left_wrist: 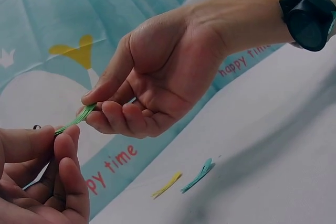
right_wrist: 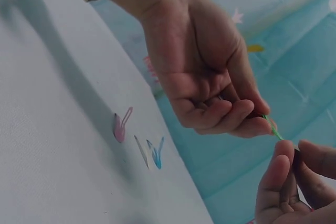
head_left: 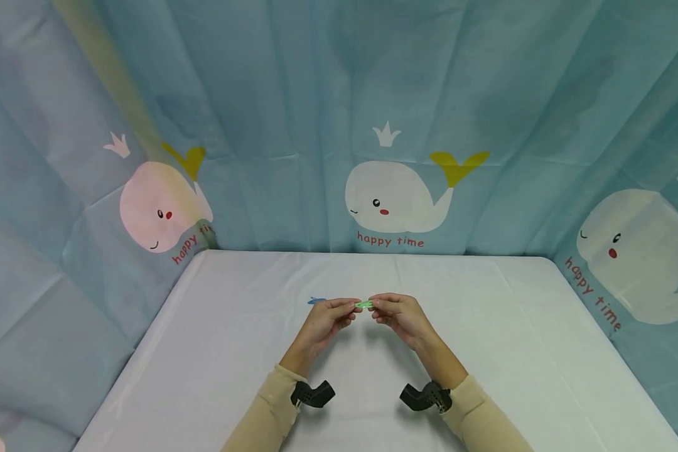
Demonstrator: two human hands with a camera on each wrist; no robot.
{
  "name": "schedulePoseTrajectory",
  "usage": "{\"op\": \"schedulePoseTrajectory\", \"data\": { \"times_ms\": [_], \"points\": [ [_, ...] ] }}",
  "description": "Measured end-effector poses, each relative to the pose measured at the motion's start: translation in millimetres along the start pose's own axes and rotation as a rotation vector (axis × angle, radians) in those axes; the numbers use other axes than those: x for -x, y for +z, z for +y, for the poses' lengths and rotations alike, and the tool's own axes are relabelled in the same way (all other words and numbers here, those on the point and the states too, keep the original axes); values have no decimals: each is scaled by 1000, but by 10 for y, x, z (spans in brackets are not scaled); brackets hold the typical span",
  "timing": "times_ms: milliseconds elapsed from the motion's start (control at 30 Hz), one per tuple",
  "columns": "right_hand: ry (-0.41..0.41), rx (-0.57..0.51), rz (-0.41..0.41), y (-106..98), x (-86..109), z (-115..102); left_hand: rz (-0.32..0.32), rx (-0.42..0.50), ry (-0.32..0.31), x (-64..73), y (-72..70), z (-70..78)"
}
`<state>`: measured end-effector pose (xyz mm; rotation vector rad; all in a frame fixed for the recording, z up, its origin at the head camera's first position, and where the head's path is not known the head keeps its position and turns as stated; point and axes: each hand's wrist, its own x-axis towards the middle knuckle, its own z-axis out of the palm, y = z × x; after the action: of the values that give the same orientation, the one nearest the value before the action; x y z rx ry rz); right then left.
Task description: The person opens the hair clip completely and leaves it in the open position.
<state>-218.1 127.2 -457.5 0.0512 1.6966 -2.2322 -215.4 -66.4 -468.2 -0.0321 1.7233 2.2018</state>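
In the head view a thin green bundle of strands (head_left: pixel 364 304) is stretched level between both hands, above the white table. My left hand (head_left: pixel 323 320) pinches its left end between thumb and fingertips; my right hand (head_left: pixel 402 315) pinches the other end. Seen from the left wrist, the strands (left_wrist: pixel 77 119) fan out slightly toward the right hand (left_wrist: pixel 163 77). The right wrist view shows only a short green stretch (right_wrist: pixel 274 127), the rest hidden by fingertips. Just behind the left hand lies a blue piece (head_left: pixel 316 301) on the table.
On the white table (head_left: pixel 248 376) near the right hand lie a yellow bundle (left_wrist: pixel 167 184) and a teal one (left_wrist: pixel 198 176). By the left hand are a pink looped piece (right_wrist: pixel 122 125), a pale thin strip (right_wrist: pixel 141 151) and the blue piece. A whale-print curtain (head_left: pixel 294 125) surrounds the table.
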Motion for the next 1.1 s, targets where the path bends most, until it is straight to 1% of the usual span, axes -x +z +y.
{"op": "schedulePoseTrajectory", "data": {
  "times_ms": [167,400,733,900,1100],
  "points": [
    [-7,-22,4,13,2,-13,2,33,-4,-18,1,-1],
    [-18,-35,14,39,-4,-16,26,61,-14,-17,11,13],
    [-24,-31,39,52,-8,6,40,69,3,-15,27,-4],
    [-25,-29,66,76,-5,-1,51,69,4,-15,29,2],
    [-22,-32,86,104,6,-9,42,81,6,-8,13,5]
  ]
}}
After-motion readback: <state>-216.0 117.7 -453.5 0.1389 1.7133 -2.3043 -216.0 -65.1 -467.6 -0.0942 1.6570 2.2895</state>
